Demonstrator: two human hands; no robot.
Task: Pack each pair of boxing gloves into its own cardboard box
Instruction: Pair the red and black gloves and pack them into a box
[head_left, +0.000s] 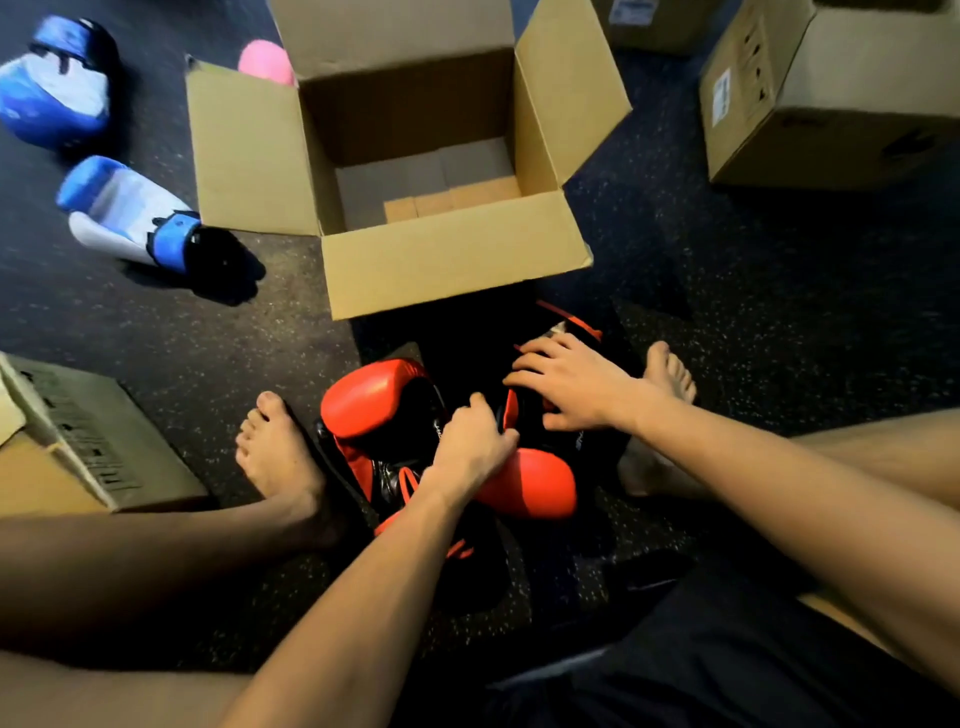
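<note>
Red boxing gloves (374, 400): pair lies on the dark speckled floor (753, 286), just on the near side of the open cardboard box (452, 260), between the person's bare left foot (275, 452) and right foot (670, 374). Both gloves are red and black and touch each other. One shows its red padded end toward the left. The other is mostly black, with a red lobe toward the near side.

Left hand (475, 441): fingers curled, gripping the pair where the two gloves meet, knuckles up.

Right hand (566, 384): fingers spread and fairly straight, palm down, resting on the black upper side of the right-hand glove. No closed grip seen.

Open cardboard box: upright, all four flaps folded outward, nothing inside but its taped bottom. Its near flap hangs toward the gloves.

Blue-and-white boxing gloves (130, 213): two on the floor at far left, apart from each other. The nearer one lies just beside the box's left flap.

Pink object (265, 60): partly hidden behind that left flap; kind cannot be told.

Other cardboard: a closed box (831, 104) at far right, and another box (78, 441) at near left beside the left foot.
</note>
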